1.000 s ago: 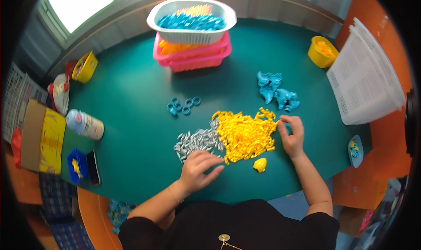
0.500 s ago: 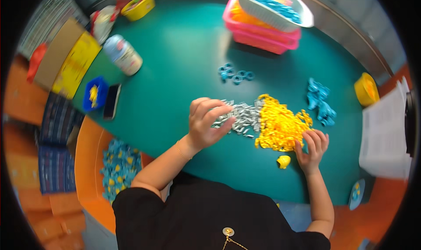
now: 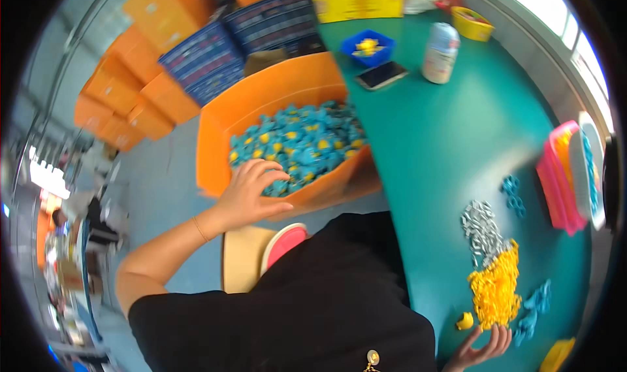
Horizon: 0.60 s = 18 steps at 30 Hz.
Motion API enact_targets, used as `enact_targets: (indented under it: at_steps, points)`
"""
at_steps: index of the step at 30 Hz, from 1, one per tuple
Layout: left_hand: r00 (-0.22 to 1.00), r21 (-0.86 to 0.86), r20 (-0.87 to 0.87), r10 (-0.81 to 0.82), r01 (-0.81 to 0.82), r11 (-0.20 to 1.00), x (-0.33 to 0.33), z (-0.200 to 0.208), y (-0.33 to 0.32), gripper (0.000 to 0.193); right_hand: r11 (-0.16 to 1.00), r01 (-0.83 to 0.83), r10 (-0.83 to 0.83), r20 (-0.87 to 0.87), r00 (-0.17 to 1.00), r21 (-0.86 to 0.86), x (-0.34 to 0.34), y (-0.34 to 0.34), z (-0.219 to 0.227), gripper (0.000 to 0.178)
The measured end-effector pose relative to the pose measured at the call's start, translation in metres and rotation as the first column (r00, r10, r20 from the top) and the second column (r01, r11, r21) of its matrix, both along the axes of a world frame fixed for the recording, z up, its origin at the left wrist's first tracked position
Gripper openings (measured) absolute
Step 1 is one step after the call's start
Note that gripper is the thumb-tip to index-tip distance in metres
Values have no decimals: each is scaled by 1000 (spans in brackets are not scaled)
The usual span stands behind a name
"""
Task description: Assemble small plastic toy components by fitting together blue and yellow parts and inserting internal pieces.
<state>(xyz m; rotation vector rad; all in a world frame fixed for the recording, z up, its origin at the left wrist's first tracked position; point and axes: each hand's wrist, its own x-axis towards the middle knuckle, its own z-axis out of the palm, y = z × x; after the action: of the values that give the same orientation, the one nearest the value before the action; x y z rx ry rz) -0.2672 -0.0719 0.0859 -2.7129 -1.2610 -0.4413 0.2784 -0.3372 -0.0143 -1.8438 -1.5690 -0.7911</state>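
Observation:
My left hand is at the near rim of a large orange bin. Its fingers curve apart from the thumb, and nothing shows between them. Inside the bin lies a heap of small blue-teal plastic pieces with yellow parts. On the green table, my right hand rests at the near edge of a pile of small yellow pieces, fingers spread and seemingly holding nothing. One larger rounded yellow piece lies beside that pile. Small grey pieces adjoin it, and teal pieces lie to its right.
Teal rings lie near a pink basket stacked with a white one. A blue tray, a phone and a bottle stand on the far table. Below the bin is a stool. Orange boxes fill the background.
The view has swung to the left. My left hand has left the grey pieces on the table and moved over to the orange bin. My right hand stays by the yellow pile.

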Motion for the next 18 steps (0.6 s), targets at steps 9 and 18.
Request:
enact_targets:
  at_steps: [9,18]
  points:
    - [922,-678,0,386,-284,678,-10,12,-37,67,1000,-1,1,2,1000,-1,-12,13,15,31]
    - [867,-773,30,497,-295,562,-8,-1,-39,43,990,107,-116,-94,989,-96,1,8,-5,32]
